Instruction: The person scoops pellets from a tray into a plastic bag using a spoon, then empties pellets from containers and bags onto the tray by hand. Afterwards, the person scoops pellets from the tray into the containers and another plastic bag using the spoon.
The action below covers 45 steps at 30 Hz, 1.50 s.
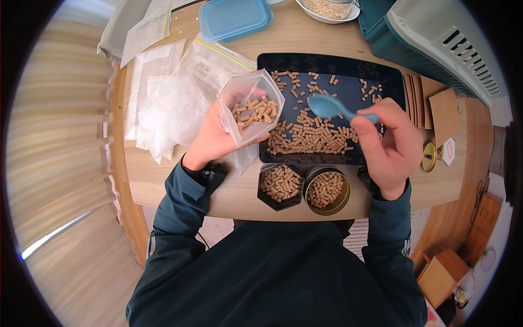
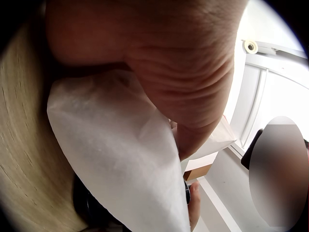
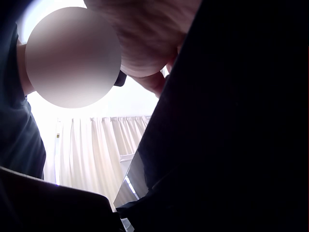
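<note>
In the head view, the left hand (image 1: 210, 136) grips an opened translucent bag (image 1: 248, 87) with wood pellets (image 1: 261, 110) inside; in the left wrist view the bag (image 2: 116, 145) hangs pale below the palm (image 2: 183, 63). The right hand (image 1: 393, 144) pinches the handle of a blue spoon (image 1: 326, 106) over a dark tray (image 1: 348, 82), its bowl apparently without pellets. Pellets (image 1: 310, 139) lie heaped along the tray's near side and scattered elsewhere. Dark tray wall fills much of the right wrist view, with part of the right hand (image 3: 145, 38) above.
A hexagonal container (image 1: 280, 185) and a round tin (image 1: 328, 191), both holding pellets, stand at the table's near edge. Clear plastic bags (image 1: 169, 109) lie left. A blue lidded box (image 1: 234, 19), a bowl (image 1: 329, 12) and a pet carrier (image 1: 447, 43) stand behind; cardboard (image 1: 445, 114) is at right.
</note>
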Each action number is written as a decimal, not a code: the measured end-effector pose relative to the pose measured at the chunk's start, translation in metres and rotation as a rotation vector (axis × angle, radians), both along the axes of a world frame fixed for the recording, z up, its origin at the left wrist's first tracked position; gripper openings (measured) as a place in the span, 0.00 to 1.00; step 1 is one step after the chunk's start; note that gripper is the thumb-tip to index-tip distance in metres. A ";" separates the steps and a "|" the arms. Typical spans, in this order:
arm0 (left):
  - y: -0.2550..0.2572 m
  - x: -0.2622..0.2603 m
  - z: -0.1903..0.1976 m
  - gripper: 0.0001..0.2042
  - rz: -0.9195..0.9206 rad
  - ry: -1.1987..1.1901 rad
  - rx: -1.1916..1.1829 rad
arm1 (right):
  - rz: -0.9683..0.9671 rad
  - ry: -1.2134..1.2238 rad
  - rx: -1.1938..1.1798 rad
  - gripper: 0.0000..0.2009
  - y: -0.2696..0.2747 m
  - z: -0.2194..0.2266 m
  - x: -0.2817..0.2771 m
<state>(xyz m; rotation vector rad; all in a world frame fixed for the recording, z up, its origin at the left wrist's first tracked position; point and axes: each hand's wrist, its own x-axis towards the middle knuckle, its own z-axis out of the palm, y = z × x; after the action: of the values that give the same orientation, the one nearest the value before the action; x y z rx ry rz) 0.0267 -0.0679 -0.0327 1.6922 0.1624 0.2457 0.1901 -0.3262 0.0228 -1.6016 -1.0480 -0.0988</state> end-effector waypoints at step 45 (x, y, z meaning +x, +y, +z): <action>-0.002 0.002 0.002 0.36 0.001 0.031 -0.059 | 0.356 -0.043 -0.368 0.09 0.005 0.006 0.001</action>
<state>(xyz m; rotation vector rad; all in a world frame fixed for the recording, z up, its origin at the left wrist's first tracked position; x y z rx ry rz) 0.0284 -0.0698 -0.0310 1.6384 0.1912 0.2138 0.1907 -0.3210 0.0288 -1.7128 -1.4298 0.3171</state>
